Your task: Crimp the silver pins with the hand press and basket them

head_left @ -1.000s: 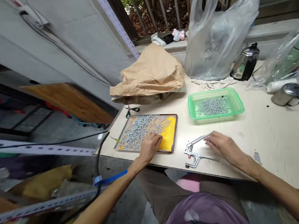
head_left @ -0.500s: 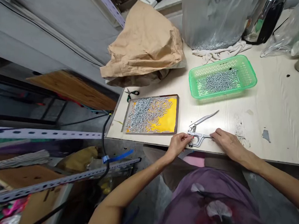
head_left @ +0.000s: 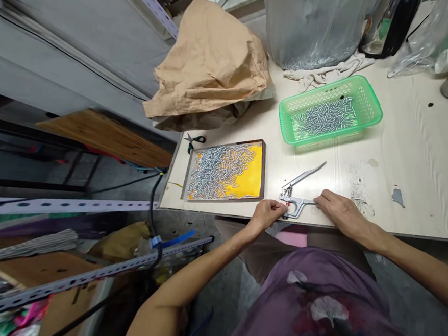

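Note:
Near the table's front edge lies a silver hand press, like pliers [head_left: 300, 205], with its upper handle raised and a small spring at its head. My right hand [head_left: 334, 206] is closed on the end of its lower handle. The fingers of my left hand [head_left: 269, 212] are pinched together at the head of the pliers; what they hold is too small to make out. Left of them is a shallow tray [head_left: 262, 173] with a yellow bottom and many small metal pieces. Behind the pliers, a green basket [head_left: 328, 137] holds more such pieces.
Crumpled brown paper [head_left: 211, 70] covers the back left of the table [head_left: 413, 150]. Small scissors [head_left: 193, 141] lie by the tray's far left corner. At the back are a clear plastic bag [head_left: 314, 31], a cloth [head_left: 330, 70] and a kettle [head_left: 389, 26].
The whole view has shifted slightly. My left fingers remain pinched at the pliers' head, and my right hand keeps its hold on the handle.

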The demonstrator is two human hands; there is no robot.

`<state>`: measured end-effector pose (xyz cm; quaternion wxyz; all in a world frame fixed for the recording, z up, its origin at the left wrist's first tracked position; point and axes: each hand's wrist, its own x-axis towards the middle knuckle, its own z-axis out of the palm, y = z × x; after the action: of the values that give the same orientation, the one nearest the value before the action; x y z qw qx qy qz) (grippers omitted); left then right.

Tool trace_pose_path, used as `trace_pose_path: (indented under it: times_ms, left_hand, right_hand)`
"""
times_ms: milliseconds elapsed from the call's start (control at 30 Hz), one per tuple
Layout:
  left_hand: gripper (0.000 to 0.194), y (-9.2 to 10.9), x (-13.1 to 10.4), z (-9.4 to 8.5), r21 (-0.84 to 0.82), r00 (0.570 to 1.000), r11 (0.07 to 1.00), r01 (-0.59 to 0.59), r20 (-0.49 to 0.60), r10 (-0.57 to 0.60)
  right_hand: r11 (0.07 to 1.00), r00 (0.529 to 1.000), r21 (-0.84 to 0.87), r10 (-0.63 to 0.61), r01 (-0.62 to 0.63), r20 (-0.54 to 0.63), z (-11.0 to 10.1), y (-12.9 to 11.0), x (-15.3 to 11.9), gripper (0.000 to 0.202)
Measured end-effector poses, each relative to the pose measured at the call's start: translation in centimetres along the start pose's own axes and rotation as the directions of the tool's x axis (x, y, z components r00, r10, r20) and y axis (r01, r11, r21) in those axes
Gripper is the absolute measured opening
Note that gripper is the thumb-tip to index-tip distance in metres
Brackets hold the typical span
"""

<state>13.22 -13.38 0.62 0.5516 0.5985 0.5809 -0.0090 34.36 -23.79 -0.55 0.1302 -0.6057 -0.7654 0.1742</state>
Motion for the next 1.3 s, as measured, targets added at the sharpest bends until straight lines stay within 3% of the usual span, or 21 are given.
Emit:
trace_pose_path:
  times_ms: [233,633,1000,1133,1300]
  left_hand:
    - [0.021,0.1,0.3,-0.2,0.104,0.996,0.993,0.062,0.053,-0.068]
    - [0.016,1.1,0.1,-0.3,0.233,0.995,0.972,0.031,0.089,-0.053]
    - [0.012,-0.3,0.2,0.4,-0.02,0.994,0.995,0.095,0.062,-0.093]
    - [0.015,-0.7,0.2,0.4,-0.067,0.995,0.994,0.086,0.062,-0.082]
    - [0.013,-0.9,0.2,0.5,-0.073,0.996,0.994,0.083,0.048,-0.079]
  right_hand:
    - [0.999,0.999,-0.055,-0.006,0.003,-0.046,0.5,-0.1,-0.2,0.028]
    - [0.992,0.996,-0.121,-0.037,0.027,-0.085,1.0,-0.2,-0.4,0.027]
    - [0.99,0.997,-0.138,-0.006,-0.004,-0.073,1.2,-0.4,-0.3,0.027]
    - [0.999,0.998,-0.045,0.001,-0.003,-0.057,0.4,0.5,0.1,0.016]
    - [0.995,0.999,-0.101,-0.001,-0.004,-0.042,-1.0,3.7,1.7,0.077]
